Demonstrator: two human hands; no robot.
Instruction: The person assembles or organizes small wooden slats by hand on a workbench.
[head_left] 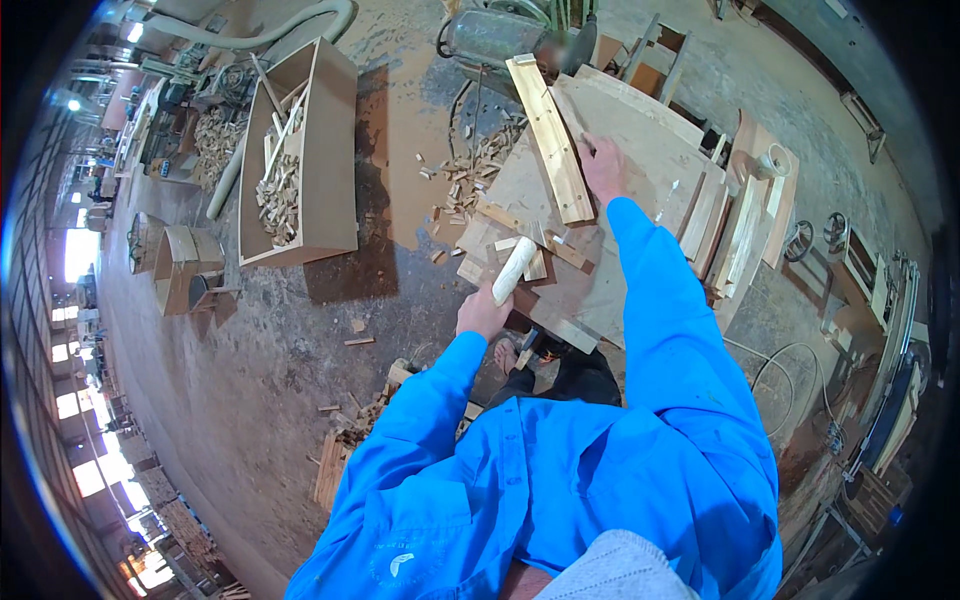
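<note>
My left hand (484,312) is closed around the lower end of a short, pale wooden piece (515,268), which tilts up and to the right over the near left corner of the worktable (640,145). Further out, my right hand (604,172) reaches across the tabletop. Its fingers are bent onto the near end of a narrow wooden strip (567,107), and their grip is partly hidden by the back of the hand. That strip lies along the right side of a long yellowish board (552,140) with dark holes.
Small offcuts (520,222) lie at the table's left edge, with scraps (465,185) on the floor beyond. Long wooden strips (738,235) are stacked to the right. A machine (505,38) stands at the far side. On the left, a large box (330,150) holds wood scraps.
</note>
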